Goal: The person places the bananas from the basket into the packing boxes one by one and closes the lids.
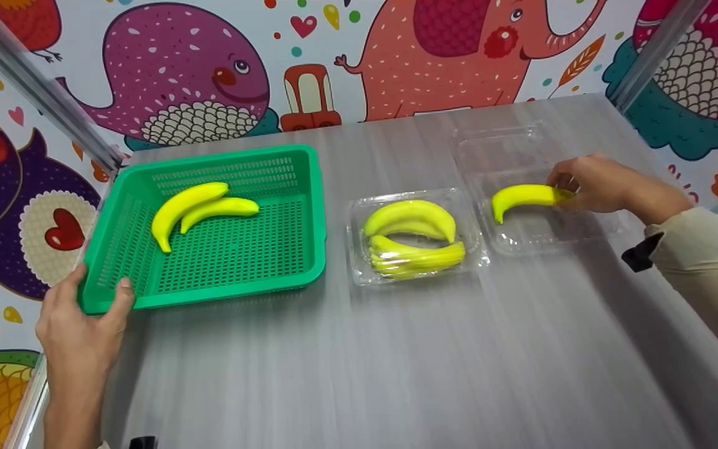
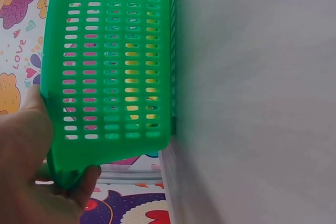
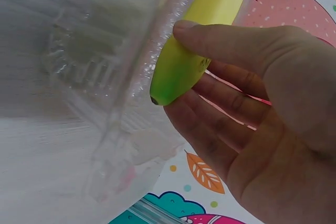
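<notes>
My right hand [image 1: 602, 186] pinches one end of a yellow banana [image 1: 524, 195] at the open clear plastic box [image 1: 521, 240] on the right. In the right wrist view, thumb and fingers grip the banana's greenish tip [image 3: 170, 80]. My left hand [image 1: 81, 324] holds the near left corner of a green basket [image 1: 318, 218]. In the left wrist view, its thumb and fingers wrap the basket rim [image 2: 50, 72]. Two bananas [image 1: 187, 209] lie inside the basket. Between basket and open box stands a clear box [image 1: 356, 249] with several bananas [image 1: 412, 218] in it.
All of this stands on a grey wood-grain table [image 1: 346, 374]. The open box's clear lid [image 1: 502, 140] lies back behind it. Printed cartoon panels [image 1: 184, 68] rise behind and left, with metal frame posts [image 1: 60, 93] at the corners.
</notes>
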Demonstrator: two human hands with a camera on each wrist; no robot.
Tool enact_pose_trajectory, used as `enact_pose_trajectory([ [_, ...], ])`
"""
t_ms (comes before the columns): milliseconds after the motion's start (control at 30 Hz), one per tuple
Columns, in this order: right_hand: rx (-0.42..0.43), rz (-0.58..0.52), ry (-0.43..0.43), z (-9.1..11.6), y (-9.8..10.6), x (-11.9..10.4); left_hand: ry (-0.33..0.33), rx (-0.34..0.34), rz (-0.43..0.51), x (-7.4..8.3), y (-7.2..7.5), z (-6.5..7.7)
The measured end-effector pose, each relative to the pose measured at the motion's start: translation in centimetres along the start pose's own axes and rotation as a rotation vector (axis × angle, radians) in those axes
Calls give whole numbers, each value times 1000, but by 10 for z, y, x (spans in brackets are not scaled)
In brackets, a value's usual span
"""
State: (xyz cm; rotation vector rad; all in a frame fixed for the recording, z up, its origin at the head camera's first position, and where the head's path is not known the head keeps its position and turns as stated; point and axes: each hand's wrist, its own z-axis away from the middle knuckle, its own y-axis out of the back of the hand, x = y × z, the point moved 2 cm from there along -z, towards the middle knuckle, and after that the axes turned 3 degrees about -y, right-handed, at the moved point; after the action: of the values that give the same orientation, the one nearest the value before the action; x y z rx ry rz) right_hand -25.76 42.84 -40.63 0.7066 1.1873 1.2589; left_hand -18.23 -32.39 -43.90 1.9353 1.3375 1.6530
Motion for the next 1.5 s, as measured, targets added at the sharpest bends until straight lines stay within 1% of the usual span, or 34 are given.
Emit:
enact_pose_trajectory([
  [267,-9,44,-34,-2,-6,1,-12,5,8,0,1,1],
  [400,8,47,-28,-2,-9,1,-29,21,22,0,1,1],
  [500,17,45,-22,-2,-10,2,-29,23,23,-1,0,1],
  [833,1,38,-47,-3,-13,3,-21,9,17,-1,-1,0],
  [1000,-44,45,-78,-5,-6,-4,-17,5,14,-2,0,-1],
  [1133,-71,80,-90,-6,4,-19,-12,2,12,-2,0,-1],
  [1267,-48,122,-48,-11,19,-44,-12,-4,13,-2,-1,0],
  [1367,-3,142,20,-16,33,-70,-23,5,18,-2,-1,0],
  [1500,62,155,109,-26,49,-117,-23,9,22,-1,-1,0],
])
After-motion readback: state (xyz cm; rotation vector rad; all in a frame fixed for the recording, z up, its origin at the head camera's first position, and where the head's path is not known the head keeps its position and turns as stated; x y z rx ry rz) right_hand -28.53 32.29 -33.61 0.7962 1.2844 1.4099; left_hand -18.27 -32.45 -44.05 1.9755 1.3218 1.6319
